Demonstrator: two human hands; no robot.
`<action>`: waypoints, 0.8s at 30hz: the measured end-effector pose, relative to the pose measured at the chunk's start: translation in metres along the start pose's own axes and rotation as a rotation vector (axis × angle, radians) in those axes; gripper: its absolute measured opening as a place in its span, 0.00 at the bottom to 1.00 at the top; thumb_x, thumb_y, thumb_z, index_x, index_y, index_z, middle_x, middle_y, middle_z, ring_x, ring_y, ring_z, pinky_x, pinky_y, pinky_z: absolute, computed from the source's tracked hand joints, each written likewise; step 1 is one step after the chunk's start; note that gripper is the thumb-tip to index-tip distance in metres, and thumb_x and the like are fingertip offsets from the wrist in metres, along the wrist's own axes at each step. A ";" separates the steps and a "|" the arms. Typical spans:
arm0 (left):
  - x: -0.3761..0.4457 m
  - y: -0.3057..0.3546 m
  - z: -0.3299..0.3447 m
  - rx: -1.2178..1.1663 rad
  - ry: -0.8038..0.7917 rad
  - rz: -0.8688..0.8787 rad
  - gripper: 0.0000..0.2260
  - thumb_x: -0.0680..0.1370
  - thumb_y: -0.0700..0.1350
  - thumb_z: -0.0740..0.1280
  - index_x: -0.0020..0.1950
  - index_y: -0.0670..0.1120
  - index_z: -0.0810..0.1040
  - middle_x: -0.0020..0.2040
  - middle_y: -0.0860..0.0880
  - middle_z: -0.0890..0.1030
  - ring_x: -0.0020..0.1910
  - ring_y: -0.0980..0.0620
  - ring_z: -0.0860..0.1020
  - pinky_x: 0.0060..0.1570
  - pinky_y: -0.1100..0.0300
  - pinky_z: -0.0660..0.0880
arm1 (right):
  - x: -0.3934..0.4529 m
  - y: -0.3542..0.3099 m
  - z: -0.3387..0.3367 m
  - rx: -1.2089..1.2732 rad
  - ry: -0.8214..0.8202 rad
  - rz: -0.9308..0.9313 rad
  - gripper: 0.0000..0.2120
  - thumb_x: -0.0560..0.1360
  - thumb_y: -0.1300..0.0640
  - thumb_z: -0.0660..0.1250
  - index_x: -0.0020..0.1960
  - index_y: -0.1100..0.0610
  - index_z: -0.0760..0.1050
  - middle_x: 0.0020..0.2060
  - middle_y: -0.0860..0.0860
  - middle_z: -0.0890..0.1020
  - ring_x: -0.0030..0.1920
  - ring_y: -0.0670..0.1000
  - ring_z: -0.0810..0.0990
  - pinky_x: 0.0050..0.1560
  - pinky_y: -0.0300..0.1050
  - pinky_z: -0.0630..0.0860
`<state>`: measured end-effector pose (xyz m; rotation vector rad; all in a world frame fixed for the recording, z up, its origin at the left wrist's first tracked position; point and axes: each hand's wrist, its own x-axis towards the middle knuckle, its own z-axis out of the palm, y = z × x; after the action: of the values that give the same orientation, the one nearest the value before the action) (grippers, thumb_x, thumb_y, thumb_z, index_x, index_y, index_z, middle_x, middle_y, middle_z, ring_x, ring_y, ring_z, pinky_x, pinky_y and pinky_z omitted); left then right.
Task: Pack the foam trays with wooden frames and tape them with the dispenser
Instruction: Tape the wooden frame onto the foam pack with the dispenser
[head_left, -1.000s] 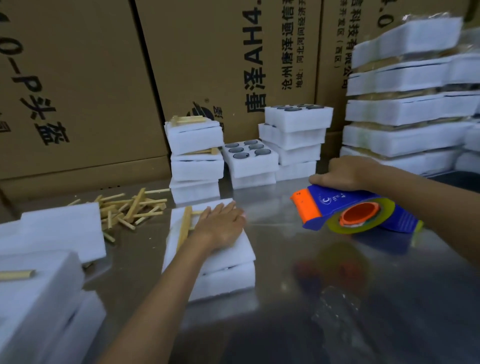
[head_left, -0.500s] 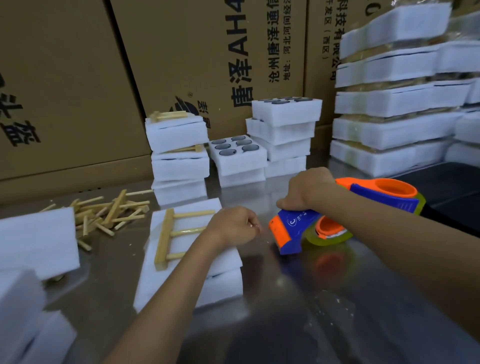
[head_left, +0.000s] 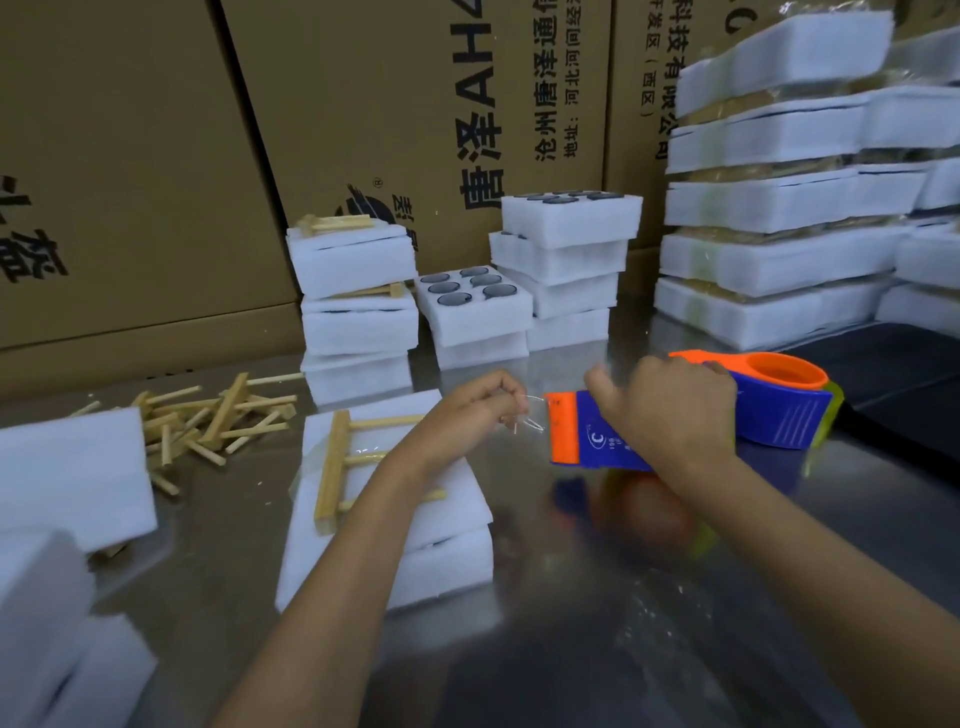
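A pair of stacked foam trays (head_left: 447, 551) lies on the shiny metal counter (head_left: 597, 623), just in front of the person, with a wooden frame (head_left: 332, 467) resting flat on the top tray. Above the trays' far right corner, the left hand (head_left: 467, 415) has its fingers curled together, pinching the loose end of clear tape (head_left: 527, 415). The tape runs to the orange mouth of the blue tape dispenser (head_left: 769, 410), which the right hand (head_left: 670, 410) grips by its body, fingers wrapped round it, just beside the left hand. A loose heap of wooden sticks (head_left: 218, 421) lies on the counter to the left. Behind stand short stacks of foam trays (head_left: 358, 291), one open tray (head_left: 472, 306) showing round dark pockets, and on the right taller taped bundles (head_left: 779, 208) against cardboard boxes (head_left: 415, 104).
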<state>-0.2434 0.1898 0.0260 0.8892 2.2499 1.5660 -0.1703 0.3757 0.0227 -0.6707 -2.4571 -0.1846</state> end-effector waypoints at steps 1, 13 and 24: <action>0.000 0.000 -0.001 0.008 -0.004 -0.006 0.06 0.77 0.43 0.64 0.41 0.52 0.77 0.40 0.56 0.80 0.43 0.60 0.77 0.49 0.62 0.67 | -0.009 0.003 0.004 0.012 -0.020 0.020 0.27 0.78 0.39 0.56 0.27 0.56 0.62 0.23 0.52 0.65 0.26 0.53 0.63 0.42 0.48 0.67; 0.002 0.000 0.000 0.018 -0.024 -0.012 0.08 0.75 0.43 0.58 0.42 0.53 0.76 0.40 0.63 0.78 0.42 0.68 0.76 0.47 0.63 0.65 | -0.048 -0.058 -0.003 1.092 -0.061 -0.069 0.23 0.77 0.59 0.67 0.67 0.52 0.63 0.35 0.49 0.80 0.38 0.47 0.79 0.38 0.47 0.76; -0.002 0.002 0.006 -0.009 0.305 0.173 0.18 0.77 0.33 0.56 0.58 0.50 0.77 0.55 0.46 0.78 0.51 0.55 0.75 0.52 0.61 0.71 | -0.059 -0.066 0.014 0.927 -0.185 0.007 0.24 0.71 0.64 0.68 0.62 0.49 0.63 0.32 0.49 0.77 0.35 0.50 0.78 0.36 0.49 0.75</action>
<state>-0.2379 0.1937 0.0257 0.9179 2.4206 1.9008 -0.1686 0.2972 -0.0210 -0.2765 -2.3383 0.9957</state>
